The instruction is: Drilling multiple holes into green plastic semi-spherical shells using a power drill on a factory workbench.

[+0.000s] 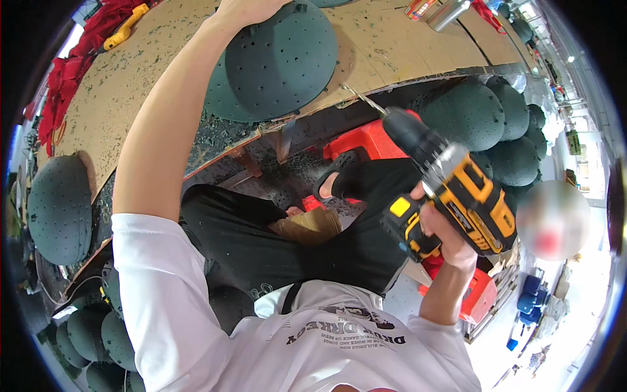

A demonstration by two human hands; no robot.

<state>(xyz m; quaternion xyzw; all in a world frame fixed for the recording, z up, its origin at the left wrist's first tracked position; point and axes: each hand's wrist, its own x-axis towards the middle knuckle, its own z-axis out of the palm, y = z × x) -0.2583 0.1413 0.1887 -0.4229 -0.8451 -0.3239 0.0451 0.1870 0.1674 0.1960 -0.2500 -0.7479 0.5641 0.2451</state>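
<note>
My right hand (441, 228) is wrapped round the handle of a yellow-and-black cordless drill (467, 196), raised over my right thigh. Its long metal bit (364, 98) points up and left toward the bench edge, apart from the dome. A dark green dome (281, 62) dotted with small holes lies at the front of the bench, overlapping another dome shape (225, 95) on its left. My left hand (251, 9) rests on the dome's far edge; the picture's upper border cuts off most of its fingers.
Shavings litter the cardboard-covered bench (379, 46). Stacked domes (467, 114) stand at right, another dome (60, 209) at left, more (88, 333) at lower left. A yellow tool (125, 27) lies by red cloth (72, 78). A metal can (448, 14) stands far right; a red stool (369, 140) sits below.
</note>
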